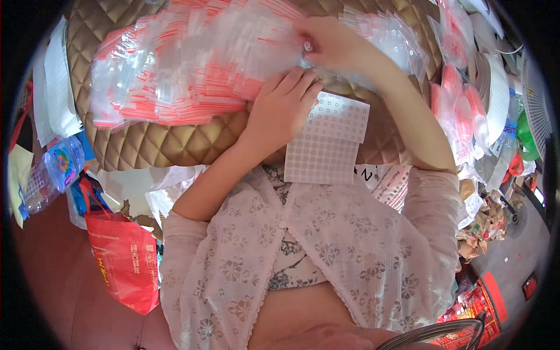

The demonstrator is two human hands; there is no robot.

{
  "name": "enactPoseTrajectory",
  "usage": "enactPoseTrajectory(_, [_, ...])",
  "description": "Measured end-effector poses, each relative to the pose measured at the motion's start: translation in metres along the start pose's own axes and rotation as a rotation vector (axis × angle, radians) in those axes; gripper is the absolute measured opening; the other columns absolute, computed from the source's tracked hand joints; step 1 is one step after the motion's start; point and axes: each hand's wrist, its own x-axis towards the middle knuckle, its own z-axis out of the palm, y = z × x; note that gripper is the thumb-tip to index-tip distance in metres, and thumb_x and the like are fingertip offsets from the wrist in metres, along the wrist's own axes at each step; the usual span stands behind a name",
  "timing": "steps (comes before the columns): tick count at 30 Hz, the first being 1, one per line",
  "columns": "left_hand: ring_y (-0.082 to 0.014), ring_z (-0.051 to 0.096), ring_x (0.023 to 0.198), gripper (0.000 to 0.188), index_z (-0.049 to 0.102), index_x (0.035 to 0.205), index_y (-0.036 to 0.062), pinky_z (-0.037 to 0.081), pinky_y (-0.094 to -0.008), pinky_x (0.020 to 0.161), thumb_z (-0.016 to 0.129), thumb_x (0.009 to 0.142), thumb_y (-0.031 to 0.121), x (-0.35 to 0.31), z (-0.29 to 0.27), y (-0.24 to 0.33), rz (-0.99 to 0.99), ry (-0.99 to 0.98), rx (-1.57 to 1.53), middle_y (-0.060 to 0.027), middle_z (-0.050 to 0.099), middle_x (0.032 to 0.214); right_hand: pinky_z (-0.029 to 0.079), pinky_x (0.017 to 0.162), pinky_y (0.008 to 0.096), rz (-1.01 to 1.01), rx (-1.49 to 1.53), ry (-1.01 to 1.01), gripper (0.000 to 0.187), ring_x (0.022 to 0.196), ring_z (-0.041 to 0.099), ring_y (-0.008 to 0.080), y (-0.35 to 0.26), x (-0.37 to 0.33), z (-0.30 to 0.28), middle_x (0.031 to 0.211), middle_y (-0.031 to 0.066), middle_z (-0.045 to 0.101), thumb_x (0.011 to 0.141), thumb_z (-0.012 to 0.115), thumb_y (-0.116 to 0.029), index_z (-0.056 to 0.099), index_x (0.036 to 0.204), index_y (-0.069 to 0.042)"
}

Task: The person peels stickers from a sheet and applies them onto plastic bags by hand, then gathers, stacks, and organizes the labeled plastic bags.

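Note:
A pale sheet of stickers [322, 153] with rows of small round labels hangs at the near edge of the padded brown surface, its upper part folded over. My left hand [281, 108] grips it at the left edge, fingers close together over its upper corner; the thumb is hidden. Beyond it, my right hand [335, 46] is blurred, its fingers bent in a pinch with a small round sticker [308, 45] at the tips. Clear plastic bags with red edges [192, 70] lie in a wide overlapping heap beside both hands.
More clear bags [388, 41] with small round marks lie at the far right on the quilted brown surface [175, 146]. A red carrier bag [125, 259] hangs at the left near a plastic bottle [63, 163]. Crumpled brown paper [484, 227] and a fan [534, 87] stand at the right.

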Motion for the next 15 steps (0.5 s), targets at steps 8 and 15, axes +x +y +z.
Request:
enactPoseTrajectory(8, [-0.0267,0.051,0.105,0.027,0.061,0.100,0.0025,0.042,-0.0384,0.088,0.058,0.077,0.018,-0.009,-0.002,-0.001,0.015,0.009,0.103,-0.0120,0.057,0.110,0.042,0.066,0.0395,0.183,-0.122,-0.114,0.031,0.079,0.058,0.0308,-0.023,0.007,-0.019,0.082,0.0098,0.059,0.062,0.073,-0.014,0.055,0.087,-0.006])
enactPoseTrajectory(15, [-0.0252,0.052,0.102,0.029,0.060,0.101,0.0016,0.041,-0.0381,0.087,0.058,0.078,0.019,-0.014,-0.007,0.000,-0.042,0.038,0.075,-0.0111,0.059,0.107,0.038,0.074,0.0382,0.041,-0.634,0.129,0.030,0.086,0.056,0.0231,-0.021,0.005,-0.017,0.075,0.0030,0.059,0.060,0.076,-0.025,0.057,0.080,-0.012])
